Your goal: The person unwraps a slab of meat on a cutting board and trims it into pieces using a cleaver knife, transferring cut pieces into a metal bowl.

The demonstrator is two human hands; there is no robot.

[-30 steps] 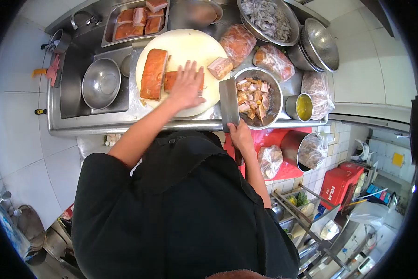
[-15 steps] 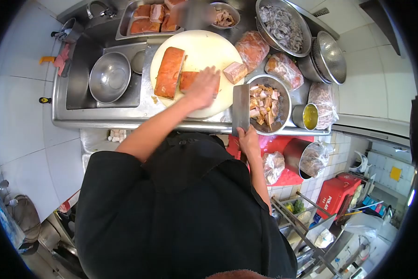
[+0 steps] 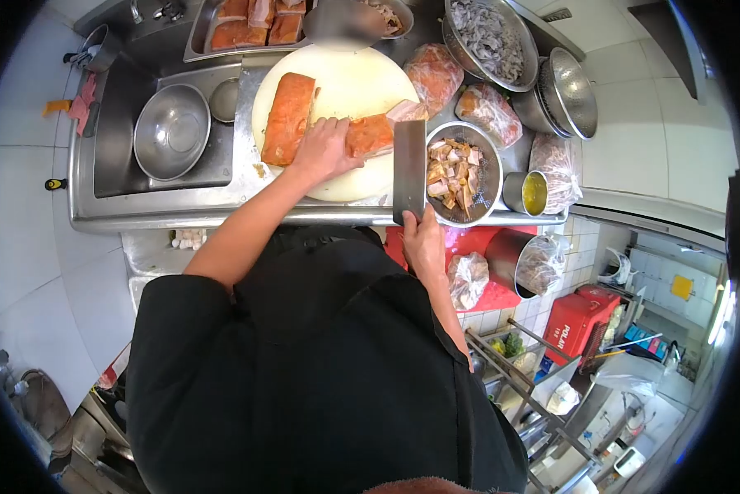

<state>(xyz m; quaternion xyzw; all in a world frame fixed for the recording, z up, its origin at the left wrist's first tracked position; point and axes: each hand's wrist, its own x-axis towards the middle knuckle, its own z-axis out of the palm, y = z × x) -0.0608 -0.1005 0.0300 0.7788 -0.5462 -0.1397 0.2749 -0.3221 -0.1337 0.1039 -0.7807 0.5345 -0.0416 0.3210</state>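
On the round white cutting board [image 3: 361,78] lie a large reddish-brown slab of pork belly [image 3: 289,115] and a smaller pork belly piece [image 3: 371,135]. My left hand [image 3: 324,151] grips the left end of the smaller piece with its fingers curled. Another cut block of pork [image 3: 408,111] sits at that piece's right end, partly behind the blade. My right hand [image 3: 423,243] is closed round the handle of a cleaver [image 3: 409,169], whose wide blade stands over the board's right edge, beside a perforated bowl [image 3: 495,169] of cut pork chunks [image 3: 454,171].
A metal tray [image 3: 198,41] of pork slabs is at the back, near a blurred grey shape [image 3: 345,23]. The sink holds a steel bowl [image 3: 172,132]. To the right are bagged meat [image 3: 489,114], a large bowl of greyish food [image 3: 489,41] and a cup of yellow liquid [image 3: 534,194].
My left hand has gone from lying flat on the smaller pork piece to gripping its left end. That piece has shifted right, now meeting the cut block. The whole view has shifted slightly.
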